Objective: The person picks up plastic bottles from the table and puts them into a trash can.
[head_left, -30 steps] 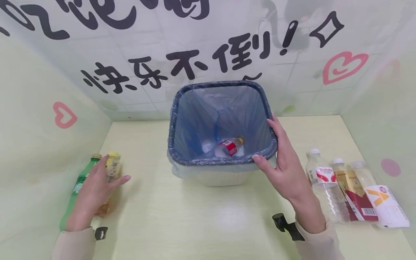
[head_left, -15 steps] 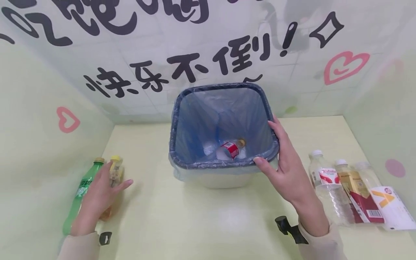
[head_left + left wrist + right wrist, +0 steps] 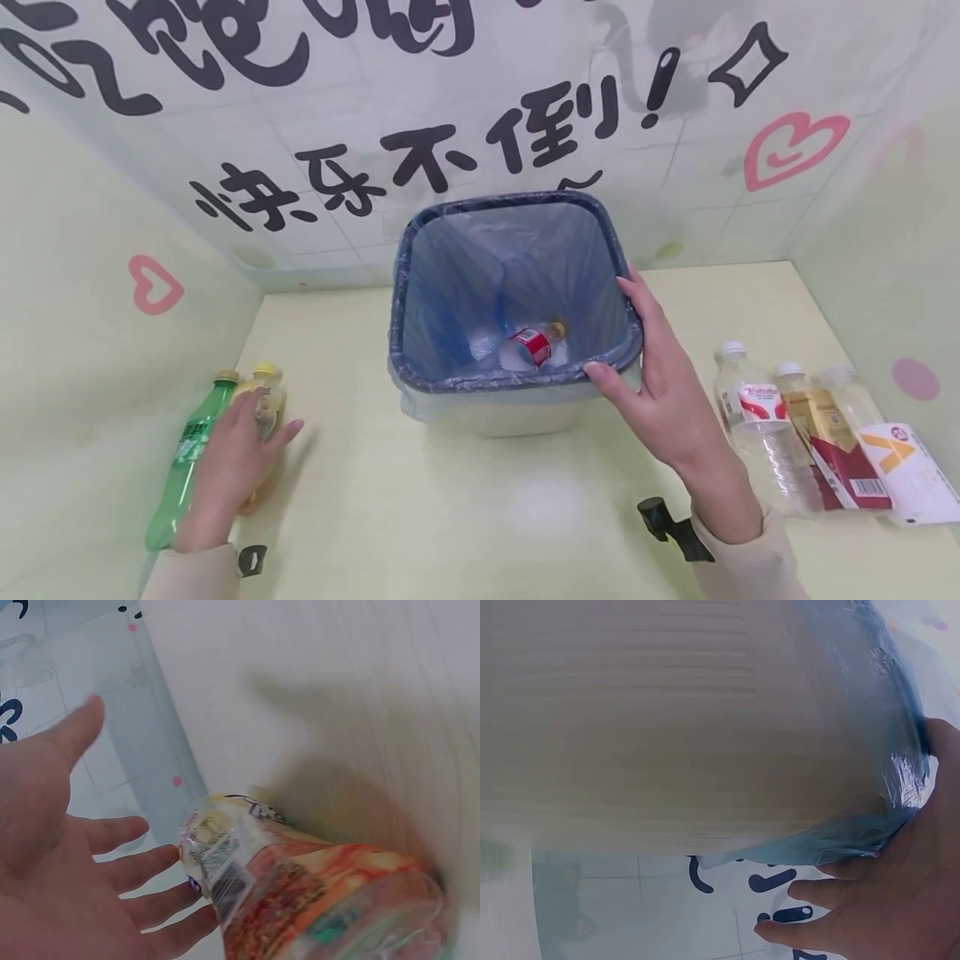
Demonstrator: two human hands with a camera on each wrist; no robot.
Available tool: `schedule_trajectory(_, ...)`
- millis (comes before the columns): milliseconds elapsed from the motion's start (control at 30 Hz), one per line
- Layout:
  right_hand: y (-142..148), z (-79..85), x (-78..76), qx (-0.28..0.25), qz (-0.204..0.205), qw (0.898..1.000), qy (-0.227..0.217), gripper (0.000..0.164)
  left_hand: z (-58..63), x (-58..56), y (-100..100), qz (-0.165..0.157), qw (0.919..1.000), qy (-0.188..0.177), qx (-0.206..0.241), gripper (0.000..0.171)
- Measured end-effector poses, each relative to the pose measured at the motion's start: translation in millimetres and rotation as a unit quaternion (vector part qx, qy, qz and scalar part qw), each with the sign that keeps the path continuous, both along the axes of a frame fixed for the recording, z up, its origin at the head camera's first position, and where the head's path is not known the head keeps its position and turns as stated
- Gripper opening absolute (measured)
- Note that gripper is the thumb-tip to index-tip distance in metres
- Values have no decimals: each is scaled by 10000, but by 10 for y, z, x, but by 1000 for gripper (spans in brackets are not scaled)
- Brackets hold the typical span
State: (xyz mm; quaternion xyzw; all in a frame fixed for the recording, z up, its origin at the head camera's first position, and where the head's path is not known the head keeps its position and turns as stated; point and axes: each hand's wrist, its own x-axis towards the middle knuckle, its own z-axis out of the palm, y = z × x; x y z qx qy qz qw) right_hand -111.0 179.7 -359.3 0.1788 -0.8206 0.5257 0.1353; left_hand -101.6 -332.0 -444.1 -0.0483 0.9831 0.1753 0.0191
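My left hand (image 3: 234, 467), fingers spread, is beside a yellow-capped bottle (image 3: 267, 410) lying at the left. In the left wrist view, its fingertips are at the printed wrapper of that bottle (image 3: 277, 892); whether they touch cannot be told. Against it lies a green bottle (image 3: 183, 467), partly behind the hand. My right hand (image 3: 667, 392) holds the right front corner of the trash bin (image 3: 525, 417), thumb at the front rim and fingers along the side. A blue liner (image 3: 450, 275) covers the bin's rim. Inside lies a bottle with a red label (image 3: 534, 343).
At the right lie a clear bottle with a red-and-white label (image 3: 761, 417), a bottle with a gold-and-red label (image 3: 832, 442) and a white-labelled bottle (image 3: 903, 462). The pale table (image 3: 465, 517) meets a back wall (image 3: 322, 242) with black writing and side walls.
My left hand has moved slightly down, showing more of the yellow-capped bottle's neck. My right hand stays at the bin's corner. The whole view has shifted slightly.
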Motion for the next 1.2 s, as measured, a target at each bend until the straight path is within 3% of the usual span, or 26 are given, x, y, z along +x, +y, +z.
schedule_trajectory(167, 3, -5, -3, -17, 7, 10000, 26, 86, -105, 19, -32, 35, 9967, 800, -121, 55)
schedule_trajectory(267, 0, -5, -8, -8, 31, 10000, 15, 86, -153, 31, -65, 258, 9937, 1081, -132, 49)
schedule_trajectory(367, -5, -3, -11, 21, 42, 10000, -8, 86, -203, 26, -112, 449, 9927, 1108, -144, 52)
schedule_trajectory(600, 2, 0, -17, 14, 15, 10000, 21, 84, -300, -4, -172, 202, 9938, 1056, -297, 62)
schedule_trajectory(833, -7, -15, -4, -23, 22, 10000, -1, 85, -335, -37, -184, 350, 9930, 1095, -281, 64)
schedule_trajectory(1067, -11, -36, 16, -115, 2, 9999, 26, 84, -429, -102, -208, 208, 9881, 1522, -118, 65)
schedule_trajectory(1200, -10, -52, 8, -69, 12, 9998, 167, 84, -449, -97, -208, 163, 9871, 1588, -105, 64)
